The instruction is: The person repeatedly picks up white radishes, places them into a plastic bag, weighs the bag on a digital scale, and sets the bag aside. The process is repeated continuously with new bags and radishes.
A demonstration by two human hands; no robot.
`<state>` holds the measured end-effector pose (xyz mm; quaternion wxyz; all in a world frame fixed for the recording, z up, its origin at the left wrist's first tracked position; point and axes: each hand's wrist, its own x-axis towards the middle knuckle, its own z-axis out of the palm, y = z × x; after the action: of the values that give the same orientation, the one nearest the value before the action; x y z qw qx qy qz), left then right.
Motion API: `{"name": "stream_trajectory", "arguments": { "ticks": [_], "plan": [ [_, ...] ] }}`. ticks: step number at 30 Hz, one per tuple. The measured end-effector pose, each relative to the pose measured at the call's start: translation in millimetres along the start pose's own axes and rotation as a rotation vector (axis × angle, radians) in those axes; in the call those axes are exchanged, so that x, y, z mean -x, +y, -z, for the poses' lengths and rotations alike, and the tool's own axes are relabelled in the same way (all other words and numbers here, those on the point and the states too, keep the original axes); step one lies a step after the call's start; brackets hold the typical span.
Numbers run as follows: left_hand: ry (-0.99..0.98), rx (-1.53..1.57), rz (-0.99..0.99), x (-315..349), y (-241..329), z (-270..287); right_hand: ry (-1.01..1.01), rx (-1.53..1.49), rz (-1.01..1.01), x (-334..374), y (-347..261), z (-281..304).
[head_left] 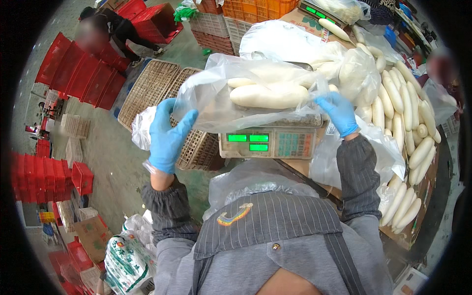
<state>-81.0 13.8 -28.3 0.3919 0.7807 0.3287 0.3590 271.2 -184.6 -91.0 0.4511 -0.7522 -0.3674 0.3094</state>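
A clear plastic bag [209, 101] with white radishes [269, 95] inside lies stretched across the top of a digital scale [268, 142]. At the bag's left end is my left hand [169, 135] in a blue glove, thumb apart from the fingers, the film caught between them. My right hand [339, 112], also gloved in blue, closes on the bag's right end with its fingers bent. Part of the fingertips is hidden by the film. The scale's green displays face me, beside its keypad.
Many loose white radishes [400, 105] are heaped on the table to the right. Another filled bag [360, 73] sits behind my right hand. Plastic crates [150, 91] stand beyond my left hand, with red bins [81, 73] farther left. A person [120, 29] bends over at the far left.
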Motion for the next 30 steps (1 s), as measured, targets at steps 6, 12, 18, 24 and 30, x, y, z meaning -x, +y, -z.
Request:
{"name": "stream_trajectory", "arguments": {
  "ticks": [6, 12, 18, 24, 30],
  "plan": [
    [-0.378, 0.396, -0.08, -41.9, 81.1, -14.3, -0.218, -0.929, 0.504, -8.1, -68.2, 18.8],
    [-0.803, 0.536, -0.041, -81.3, 118.5, -89.6, 0.159, 0.02, 1.183, -6.0, -91.7, -12.5],
    [-0.871, 0.145, -0.101, -76.9, 139.9, -124.8, -0.22, -0.547, 0.738, 5.0, -85.8, -14.2],
    [-0.925, 0.152, -0.071, -86.6, 146.3, -135.1, -0.238, -0.785, 0.621, -1.7, -56.8, -14.7],
    [-0.239, -0.184, -0.147, -148.4, 37.4, -146.9, -0.289, -0.523, 0.522, 59.0, 8.7, -1.7]
  ]
}}
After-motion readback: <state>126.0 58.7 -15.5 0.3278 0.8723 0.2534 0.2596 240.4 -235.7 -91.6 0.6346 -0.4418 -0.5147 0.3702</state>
